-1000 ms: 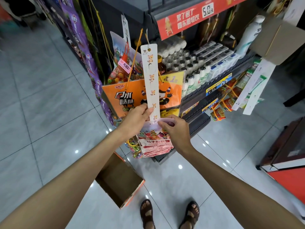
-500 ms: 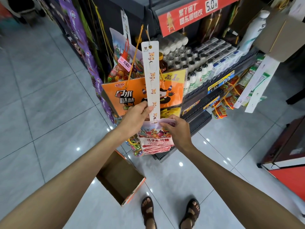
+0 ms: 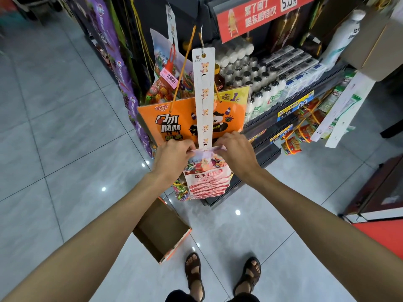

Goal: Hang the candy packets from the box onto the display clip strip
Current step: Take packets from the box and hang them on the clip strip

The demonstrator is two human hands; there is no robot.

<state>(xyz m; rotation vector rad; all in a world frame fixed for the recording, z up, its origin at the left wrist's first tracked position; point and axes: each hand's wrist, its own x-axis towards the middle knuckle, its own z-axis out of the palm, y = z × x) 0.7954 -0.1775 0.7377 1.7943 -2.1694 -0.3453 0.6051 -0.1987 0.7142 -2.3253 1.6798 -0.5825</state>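
Observation:
A long white display clip strip [image 3: 204,92] with small bear pictures hangs from a hook on the shelf end. At its bottom end hang several pink-and-white candy packets [image 3: 206,177] in a stack. My left hand [image 3: 174,153] pinches the top left corner of the front packet. My right hand [image 3: 234,152] grips its top right corner, pressed up against the strip's lowest tabs. A brown cardboard box [image 3: 162,231] stands open on the floor below my left forearm; its inside looks dark.
An orange hanging display card [image 3: 174,120] and bagged sweets [image 3: 165,88] hang behind the strip. Shelves of small bottles [image 3: 261,83] and snack strips [image 3: 305,129] stand to the right. Grey floor tiles [image 3: 54,127] spread left. My sandalled feet [image 3: 222,277] stand below.
My left hand dropped from the strip's edge to the packet's top left corner. Both hands now hold the packet top at the strip's lowest tabs.

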